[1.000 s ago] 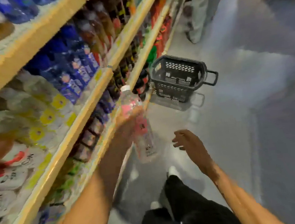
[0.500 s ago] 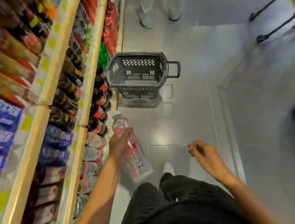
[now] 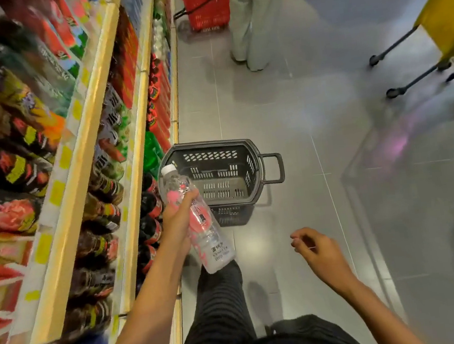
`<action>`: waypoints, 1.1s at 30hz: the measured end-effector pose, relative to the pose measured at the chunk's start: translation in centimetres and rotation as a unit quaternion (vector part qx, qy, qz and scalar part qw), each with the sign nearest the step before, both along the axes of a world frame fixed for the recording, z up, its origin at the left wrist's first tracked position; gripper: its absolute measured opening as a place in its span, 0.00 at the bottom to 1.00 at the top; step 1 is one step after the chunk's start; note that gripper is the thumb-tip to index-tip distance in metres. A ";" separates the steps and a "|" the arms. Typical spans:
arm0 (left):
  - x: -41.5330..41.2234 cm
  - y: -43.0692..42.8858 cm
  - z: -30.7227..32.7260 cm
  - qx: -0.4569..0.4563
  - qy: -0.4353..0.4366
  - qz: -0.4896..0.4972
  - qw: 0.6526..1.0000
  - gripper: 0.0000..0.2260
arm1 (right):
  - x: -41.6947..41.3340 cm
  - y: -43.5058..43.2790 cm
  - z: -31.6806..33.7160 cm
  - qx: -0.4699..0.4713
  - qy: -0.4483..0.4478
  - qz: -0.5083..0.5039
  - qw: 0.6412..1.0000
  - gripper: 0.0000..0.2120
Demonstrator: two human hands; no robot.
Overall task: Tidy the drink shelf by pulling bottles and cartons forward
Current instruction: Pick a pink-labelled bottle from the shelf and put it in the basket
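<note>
Two arms reach forward: my left grip [image 3: 179, 219] curls round the middle of a clear plastic bottle with pink label and white cap [image 3: 204, 223], tilted just off the yellow-edged shelf [image 3: 137, 159], near a black slotted plastic basket [image 3: 217, 147], while my right grip [image 3: 318, 249] hangs loosely curled, empty.
</note>
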State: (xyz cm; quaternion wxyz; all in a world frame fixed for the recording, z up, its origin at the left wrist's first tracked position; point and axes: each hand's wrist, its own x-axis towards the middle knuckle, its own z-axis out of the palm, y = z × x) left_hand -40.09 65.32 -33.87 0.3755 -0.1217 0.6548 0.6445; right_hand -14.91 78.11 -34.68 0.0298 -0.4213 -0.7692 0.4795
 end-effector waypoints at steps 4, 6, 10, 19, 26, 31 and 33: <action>-6.8 5.0 -1.1 -0.006 -0.015 -0.024 1.000 0.20 | -7.0 2.8 -0.8 -0.010 -0.005 -0.047 0.999 0.05; -9.7 7.1 -2.4 -0.008 -0.007 -0.036 0.999 0.20 | -10.3 4.6 -1.8 -0.022 -0.002 -0.077 0.997 0.05; -14.1 11.4 -6.5 -0.088 -0.022 -0.051 0.995 0.30 | -15.8 8.4 -5.4 -0.037 -0.013 -0.116 0.992 0.06; -19.8 21.6 -24.3 -0.136 0.014 -0.128 0.982 0.23 | -23.6 17.8 -22.0 -0.045 -0.056 -0.202 0.977 0.07; -19.6 26.8 -40.7 -0.169 0.003 -0.220 0.961 0.36 | -26.3 22.0 -35.6 0.007 -0.119 -0.162 0.980 0.16; -18.3 28.8 -50.6 -0.178 -0.009 -0.274 0.945 0.37 | -28.1 23.4 -41.6 0.000 -0.122 -0.190 0.974 0.28; -18.0 29.6 -53.7 -0.194 -0.011 -0.292 0.936 0.35 | -28.5 23.5 -42.9 0.013 -0.120 -0.205 0.971 0.27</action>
